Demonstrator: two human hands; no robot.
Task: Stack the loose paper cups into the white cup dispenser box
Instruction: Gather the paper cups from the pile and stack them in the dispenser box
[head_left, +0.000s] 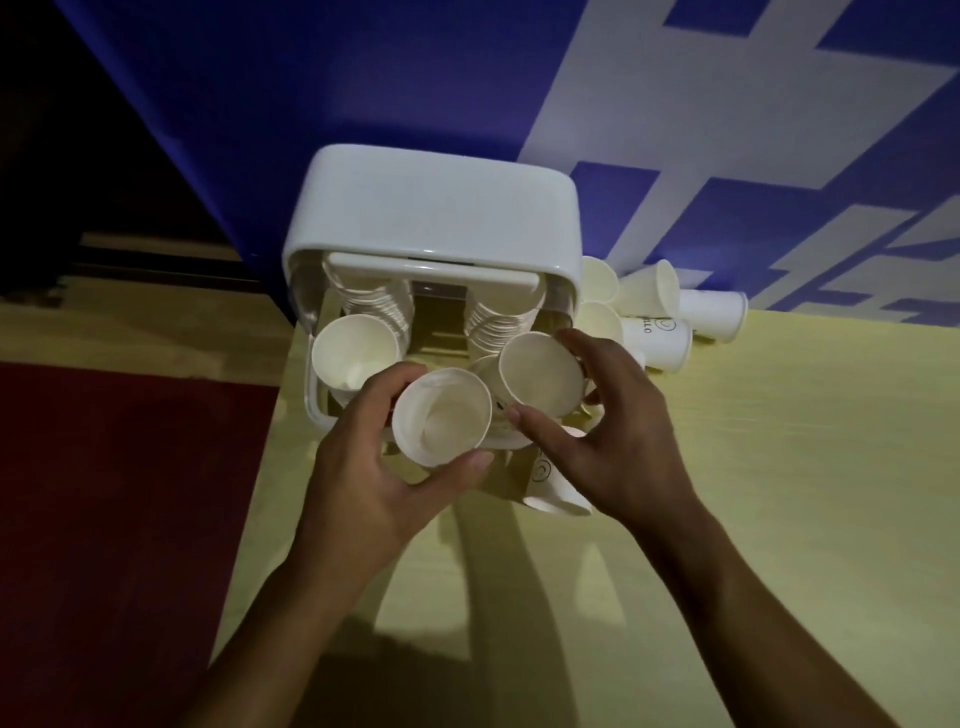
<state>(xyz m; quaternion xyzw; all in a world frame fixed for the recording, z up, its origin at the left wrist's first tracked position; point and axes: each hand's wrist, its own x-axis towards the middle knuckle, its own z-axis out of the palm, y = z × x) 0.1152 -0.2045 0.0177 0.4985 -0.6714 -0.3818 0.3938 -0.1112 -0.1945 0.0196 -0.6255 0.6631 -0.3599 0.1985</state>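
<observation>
You've got a paper cup (441, 415) in your left hand (374, 467), thumb on the near rim, fingers curled round the far side, mouth facing up at you; it hangs just in front of the white cup dispenser box (431, 228). Your right hand (618, 441) pinches a second cup (540, 374) between thumb and fingers, tilted, at the right of the box's open front. The box sits centre frame, a little above the middle, on the yellow table (753, 493); inside it are two ribbed columns of nested cups, a left stack (376, 304) and a right stack (498, 322); a single open cup (356, 351) sits at the lower left of the opening. Under your right palm a fallen cup (553, 486) lies on its side, with a small round logo; any wording is too small to read. Right of the box is a heap of loose cups (660, 306), one showing "LLO" under a round mark. Behind is a blue and white wall (311, 104); lower left, a dark red floor (104, 493).
</observation>
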